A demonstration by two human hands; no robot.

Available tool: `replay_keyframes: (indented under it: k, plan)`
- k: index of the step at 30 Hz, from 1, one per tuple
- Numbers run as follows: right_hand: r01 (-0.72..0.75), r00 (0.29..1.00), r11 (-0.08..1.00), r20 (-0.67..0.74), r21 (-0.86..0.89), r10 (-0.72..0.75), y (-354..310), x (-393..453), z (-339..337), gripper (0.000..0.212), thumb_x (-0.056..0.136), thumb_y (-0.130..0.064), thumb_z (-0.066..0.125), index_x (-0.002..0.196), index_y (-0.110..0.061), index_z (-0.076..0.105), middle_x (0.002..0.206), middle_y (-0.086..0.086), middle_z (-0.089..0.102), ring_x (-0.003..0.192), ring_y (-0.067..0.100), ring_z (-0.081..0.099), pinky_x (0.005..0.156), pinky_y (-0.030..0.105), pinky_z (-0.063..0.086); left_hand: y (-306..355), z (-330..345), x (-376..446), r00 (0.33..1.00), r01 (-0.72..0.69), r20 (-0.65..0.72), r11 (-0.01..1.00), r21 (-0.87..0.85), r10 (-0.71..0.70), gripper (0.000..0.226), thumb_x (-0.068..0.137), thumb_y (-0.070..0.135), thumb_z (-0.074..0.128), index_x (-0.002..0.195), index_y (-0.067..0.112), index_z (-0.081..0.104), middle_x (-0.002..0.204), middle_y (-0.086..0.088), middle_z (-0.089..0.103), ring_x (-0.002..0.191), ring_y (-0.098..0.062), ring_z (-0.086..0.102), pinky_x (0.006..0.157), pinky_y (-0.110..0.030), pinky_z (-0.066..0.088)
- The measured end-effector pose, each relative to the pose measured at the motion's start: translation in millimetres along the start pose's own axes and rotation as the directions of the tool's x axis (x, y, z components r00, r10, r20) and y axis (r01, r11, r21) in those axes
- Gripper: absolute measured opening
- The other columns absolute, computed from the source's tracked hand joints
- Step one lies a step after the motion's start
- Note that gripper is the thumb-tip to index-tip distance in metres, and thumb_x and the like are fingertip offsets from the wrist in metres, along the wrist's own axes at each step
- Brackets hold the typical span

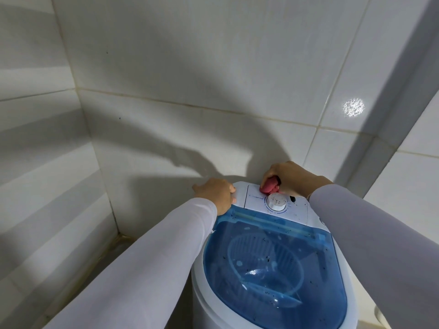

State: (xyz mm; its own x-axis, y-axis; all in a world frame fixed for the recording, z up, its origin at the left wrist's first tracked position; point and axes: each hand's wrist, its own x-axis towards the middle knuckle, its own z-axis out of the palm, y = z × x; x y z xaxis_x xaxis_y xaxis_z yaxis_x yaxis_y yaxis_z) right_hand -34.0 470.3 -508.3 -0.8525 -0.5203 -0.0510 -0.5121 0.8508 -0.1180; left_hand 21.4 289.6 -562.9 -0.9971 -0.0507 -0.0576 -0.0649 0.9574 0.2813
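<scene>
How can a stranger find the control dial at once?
Find the white washing machine with its blue see-through lid. Behind the lid lies a white control panel. The dial is the only round knob there, ringed by a blue arc, beside the pink cloth.

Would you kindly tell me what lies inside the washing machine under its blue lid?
Through the blue lid a white ribbed basket shows; what lies beneath it is hidden.

Washer [204, 305] stands in a corner, walls [166, 67] far and left. Lid [308, 281] covers its near part, basket [266, 260] beneath. Panel [256, 198] lies far of the lid, dial [276, 201] at its middle. Right hand [292, 176] holds cloth [269, 186] on the panel, just far of the dial. Left hand [216, 192] grips the washer's far-left corner.
</scene>
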Motion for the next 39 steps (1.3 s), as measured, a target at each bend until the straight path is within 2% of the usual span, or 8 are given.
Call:
replay_keyframes:
  k: [4,8,18,23,28,32,35,39]
  plan:
    - [-0.027,1.000,1.000,-0.006,-0.006,0.027,11,-7,-1,0.032,0.082,0.000,0.058,0.098,-0.022,0.073,0.080,-0.013,0.057,0.085,0.011,0.054,0.078,0.018,0.043,0,2,2,0.999,0.004,-0.042,1.000,-0.030,-0.005,0.023,0.093,0.021,0.051,0.069,0.022,0.051,0.086,0.007,0.060,0.092,-0.022,0.056,0.088,-0.039,0.037]
    - [-0.036,0.999,0.999,-0.005,-0.015,0.036,20,-19,-3,0.023,0.081,-0.007,0.066,0.100,-0.019,0.073,0.068,-0.021,0.050,0.064,-0.005,0.046,0.073,0.015,0.037,0,5,3,0.996,0.005,-0.090,0.998,-0.062,-0.010,0.015,0.091,0.020,0.053,0.079,0.026,0.060,0.090,0.006,0.065,0.088,-0.021,0.053,0.083,-0.037,0.033]
    - [-0.137,0.990,0.990,-0.035,0.035,0.139,27,-46,1,0.024,0.083,-0.006,0.060,0.097,-0.018,0.074,0.066,-0.018,0.051,0.061,-0.004,0.044,0.061,0.008,0.034,2,8,4,0.994,0.016,-0.105,0.998,-0.060,-0.022,0.014,0.092,0.020,0.055,0.090,0.027,0.066,0.098,0.002,0.069,0.087,-0.022,0.053,0.081,-0.035,0.032]
    - [-0.130,0.991,0.991,-0.030,-0.013,0.130,26,-61,2,0.027,0.084,-0.007,0.061,0.103,-0.024,0.071,0.072,-0.024,0.050,0.075,0.004,0.048,0.071,0.012,0.036,2,8,4,0.994,0.017,-0.105,0.997,-0.069,-0.024,0.015,0.091,0.019,0.054,0.087,0.026,0.066,0.096,0.004,0.068,0.091,-0.022,0.058,0.083,-0.036,0.035]
    - [-0.172,0.985,0.985,-0.024,-0.033,0.171,17,-71,5,0.026,0.083,-0.014,0.065,0.107,-0.023,0.069,0.110,-0.001,0.069,0.090,0.014,0.053,0.077,0.020,0.037,4,6,2,0.996,0.021,-0.089,0.998,-0.067,-0.027,0.015,0.092,0.020,0.056,0.086,0.034,0.057,0.102,0.004,0.067,0.097,-0.023,0.058,0.089,-0.039,0.037]
    - [-0.183,0.983,0.983,-0.032,-0.025,0.182,9,-76,12,0.030,0.083,-0.015,0.065,0.112,-0.022,0.067,0.113,0.002,0.068,0.100,0.020,0.059,0.079,0.021,0.041,5,7,1,0.994,0.027,-0.101,0.998,-0.055,-0.032,0.012,0.091,0.020,0.056,0.085,0.022,0.067,0.096,0.001,0.069,0.095,-0.025,0.059,0.084,-0.038,0.035]
    - [-0.193,0.981,0.980,-0.040,-0.058,0.190,2,-80,18,0.032,0.083,-0.014,0.063,0.114,-0.021,0.066,0.113,0.005,0.068,0.102,0.024,0.060,0.082,0.026,0.046,6,7,0,0.993,0.044,-0.103,0.997,-0.059,-0.050,0.031,0.090,0.016,0.054,0.060,0.017,0.047,0.068,0.004,0.053,0.082,-0.025,0.053,0.082,-0.037,0.034]
    - [-0.186,0.981,0.981,-0.063,-0.061,0.182,-8,-81,23,0.027,0.083,-0.016,0.064,0.110,-0.022,0.068,0.110,0.004,0.069,0.099,0.022,0.061,0.083,0.028,0.047,6,7,1,0.992,0.046,-0.111,0.997,-0.056,-0.052,0.029,0.088,0.014,0.053,0.061,0.019,0.045,0.072,0.004,0.054,0.081,-0.024,0.053,0.082,-0.036,0.033]
